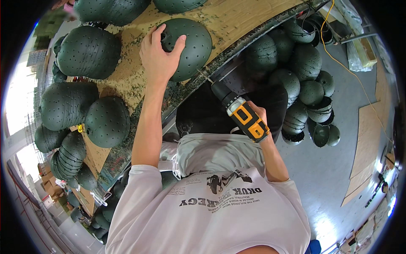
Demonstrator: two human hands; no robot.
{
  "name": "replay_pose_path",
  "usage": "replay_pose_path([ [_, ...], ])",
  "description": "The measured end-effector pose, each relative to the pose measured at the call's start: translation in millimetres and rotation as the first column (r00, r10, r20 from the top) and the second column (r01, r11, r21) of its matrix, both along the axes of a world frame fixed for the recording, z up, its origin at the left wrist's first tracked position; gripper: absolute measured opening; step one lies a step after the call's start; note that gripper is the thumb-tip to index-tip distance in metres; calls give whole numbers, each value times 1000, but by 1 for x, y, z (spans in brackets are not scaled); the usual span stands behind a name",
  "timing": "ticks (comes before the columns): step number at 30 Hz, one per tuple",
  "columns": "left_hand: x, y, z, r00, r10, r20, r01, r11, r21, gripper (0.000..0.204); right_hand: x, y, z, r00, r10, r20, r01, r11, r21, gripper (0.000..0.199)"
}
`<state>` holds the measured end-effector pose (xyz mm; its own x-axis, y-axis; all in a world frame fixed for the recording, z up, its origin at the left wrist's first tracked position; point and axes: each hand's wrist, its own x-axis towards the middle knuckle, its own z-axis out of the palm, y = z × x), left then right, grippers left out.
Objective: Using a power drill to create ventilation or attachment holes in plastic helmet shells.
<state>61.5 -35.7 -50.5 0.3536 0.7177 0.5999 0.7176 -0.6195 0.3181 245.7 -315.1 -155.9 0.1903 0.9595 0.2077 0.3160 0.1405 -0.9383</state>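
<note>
A dark green hollow-looking dome [193,48], dotted with small holes, rests on the worktable near its edge. My left hand [160,57] grips the dome's left side, thumb and fingers spread across its top. In my right hand [259,112] is a black and yellow cordless drill [245,117], held by its handle, which is mostly hidden beneath its body. The drill points up and left. Its thin bit [204,75] reaches the dome's lower right edge; whether it enters the plastic I cannot tell.
Nested stacks of similar green domes [89,53] line the table's left and far side. Green shavings litter the brown tabletop [237,19]. More domes [306,61] are piled on the floor at right, near a yellow cable [338,61] and flat cardboard [366,148].
</note>
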Motion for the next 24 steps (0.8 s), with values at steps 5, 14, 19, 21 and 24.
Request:
replay_pose_path([
  [5, 1, -5, -3, 999, -16, 38, 16, 1000, -7, 60, -6, 41, 4, 975, 31, 221, -53, 994, 93, 38],
  [14, -1, 0, 1, 998, 34, 56, -29, 995, -91, 62, -3, 2, -1, 994, -35, 105, 23, 994, 110, 30],
  [19, 2, 6, 2, 995, 21, 96, -18, 999, -31, 61, 12, -29, 14, 939, -339, 51, 328, 932, 152, 21],
  [21, 9, 4, 5, 995, 25, 94, -23, 1000, -14, 59, 38, -13, 24, 917, -302, -262, 332, 940, 76, 18],
  [24, 2, 5, 4, 993, -27, 113, 21, 999, 48, 52, 58, 55, 39, 830, -326, -454, 364, 931, -3, 19],
])
